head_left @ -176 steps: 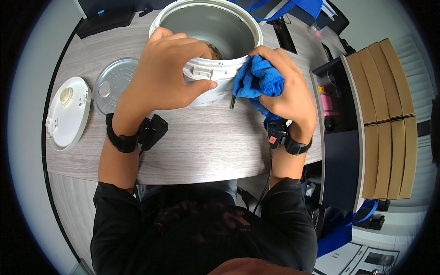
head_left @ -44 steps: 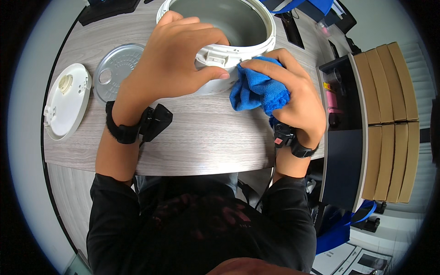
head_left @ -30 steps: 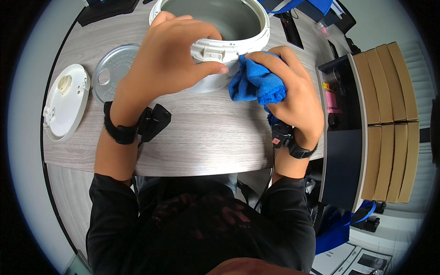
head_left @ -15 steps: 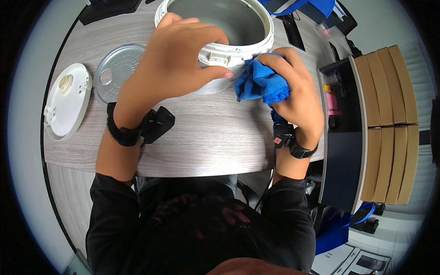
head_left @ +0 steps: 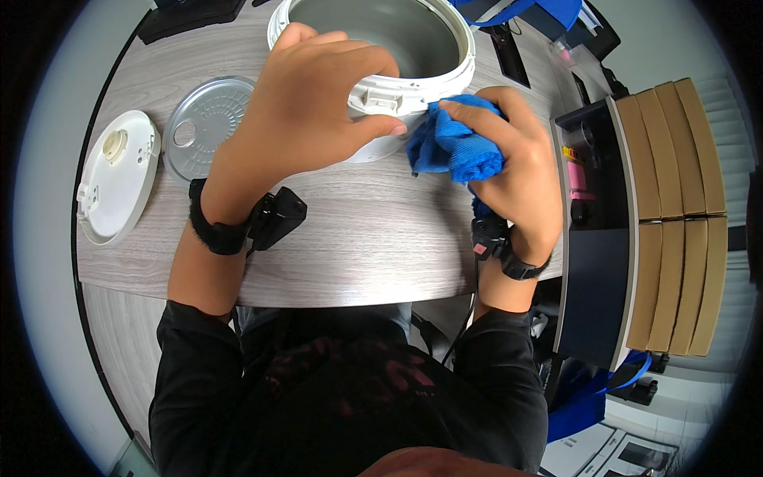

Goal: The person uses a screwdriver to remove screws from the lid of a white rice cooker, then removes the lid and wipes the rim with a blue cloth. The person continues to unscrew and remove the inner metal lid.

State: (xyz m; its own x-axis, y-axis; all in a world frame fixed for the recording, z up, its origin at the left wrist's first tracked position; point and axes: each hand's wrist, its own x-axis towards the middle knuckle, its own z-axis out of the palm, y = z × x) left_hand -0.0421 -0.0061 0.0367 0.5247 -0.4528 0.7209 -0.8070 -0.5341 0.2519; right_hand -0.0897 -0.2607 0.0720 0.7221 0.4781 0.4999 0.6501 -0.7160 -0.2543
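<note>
A white round rice cooker body (head_left: pixel 433 89) with a grey inside stands at the far middle of the desk. My left hand (head_left: pixel 306 103) grips its near left rim, fingers bent over the edge and thumb low on the outer wall. Bunched in my right hand (head_left: pixel 520 163) is a blue cloth (head_left: pixel 457 147), held against the cooker's right front side just under the rim. Part of the cooker's front is hidden behind my left hand. A silver metal inner lid (head_left: pixel 208 119) lies left of that hand, partly covered by it.
Further left lies a white oval lid (head_left: pixel 119 187) with a round cream valve. Right of the desk (head_left: pixel 358 246) stands a dark shelf unit (head_left: pixel 592 278) with small items, beside brown cardboard boxes (head_left: pixel 671 151). A blue bag (head_left: pixel 548 12) sits at the far right.
The cloth and my right hand's fingers have shifted slightly along the cooker's side, and the fingers have re-bunched the cloth. My left hand keeps its grip, its wrist a touch further right.
</note>
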